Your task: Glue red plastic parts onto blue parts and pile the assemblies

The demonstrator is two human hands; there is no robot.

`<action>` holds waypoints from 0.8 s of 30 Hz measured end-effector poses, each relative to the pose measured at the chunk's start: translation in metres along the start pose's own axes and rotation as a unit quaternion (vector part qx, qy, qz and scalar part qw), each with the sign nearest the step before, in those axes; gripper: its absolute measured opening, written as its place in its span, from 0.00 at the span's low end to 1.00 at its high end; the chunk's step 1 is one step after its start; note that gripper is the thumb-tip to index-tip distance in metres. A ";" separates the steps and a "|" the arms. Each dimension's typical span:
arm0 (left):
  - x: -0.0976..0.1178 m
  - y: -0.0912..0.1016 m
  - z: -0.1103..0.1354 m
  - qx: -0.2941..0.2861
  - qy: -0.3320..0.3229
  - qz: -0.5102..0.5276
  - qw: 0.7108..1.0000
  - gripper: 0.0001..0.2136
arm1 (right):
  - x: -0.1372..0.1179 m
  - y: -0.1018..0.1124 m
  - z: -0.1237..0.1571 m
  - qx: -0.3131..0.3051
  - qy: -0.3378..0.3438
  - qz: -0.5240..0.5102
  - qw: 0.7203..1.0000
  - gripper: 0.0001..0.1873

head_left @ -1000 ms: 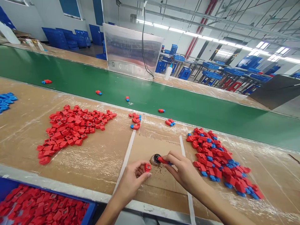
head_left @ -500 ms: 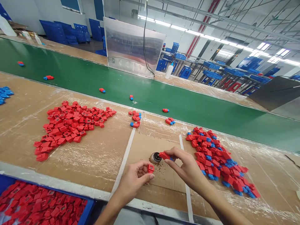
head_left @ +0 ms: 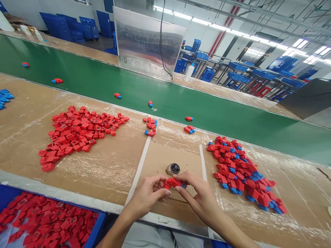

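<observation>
My left hand [head_left: 148, 193] is closed on a small red plastic block [head_left: 167, 184] with its fingertips. My right hand [head_left: 193, 193] pinches a red-and-blue plastic piece [head_left: 176, 182], its red end up against the block in my left hand. Fingers partly cover both pieces, so I cannot tell whether they are joined. Just beyond my hands, a small round jar [head_left: 173, 168] with a dark top stands on a cardboard sheet [head_left: 159, 156].
Loose red blocks [head_left: 74, 132] lie heaped at left, and red-and-blue pieces [head_left: 240, 168] at right. A blue bin [head_left: 97, 227] of red blocks sits at lower left. Beyond runs a green conveyor belt [head_left: 222, 117] carrying several pieces. A metal panel [head_left: 147, 44] stands behind it.
My right hand has moved from the jar toward me, bringing the red-and-blue piece against the red block in my left hand. Pieces on the belt have shifted slightly right in view.
</observation>
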State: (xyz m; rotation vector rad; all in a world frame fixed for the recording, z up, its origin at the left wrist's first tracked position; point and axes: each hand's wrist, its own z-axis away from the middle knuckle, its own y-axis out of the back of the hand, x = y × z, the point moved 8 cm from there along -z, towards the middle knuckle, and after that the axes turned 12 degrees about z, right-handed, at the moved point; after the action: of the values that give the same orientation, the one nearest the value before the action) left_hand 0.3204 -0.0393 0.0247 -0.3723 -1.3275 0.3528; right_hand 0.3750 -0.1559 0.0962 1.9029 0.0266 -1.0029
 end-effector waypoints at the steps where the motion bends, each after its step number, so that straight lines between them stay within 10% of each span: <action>1: 0.000 0.000 0.000 0.001 -0.001 -0.003 1.000 0.09 | 0.000 -0.001 0.000 -0.003 0.001 0.000 1.000 0.09; 19: -0.001 0.001 0.006 -0.031 0.029 -0.094 0.995 0.07 | -0.019 -0.023 0.002 -0.041 0.063 0.109 0.991 0.09; 24: 0.012 0.011 0.002 -0.051 0.087 -0.068 0.993 0.18 | -0.018 0.005 -0.012 -0.029 0.045 0.090 0.995 0.08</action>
State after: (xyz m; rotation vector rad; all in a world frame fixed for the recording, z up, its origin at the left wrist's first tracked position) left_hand 0.3205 -0.0235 0.0306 -0.3871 -1.1956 0.1342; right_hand 0.3726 -0.1422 0.1141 1.8595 -0.0604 -0.7872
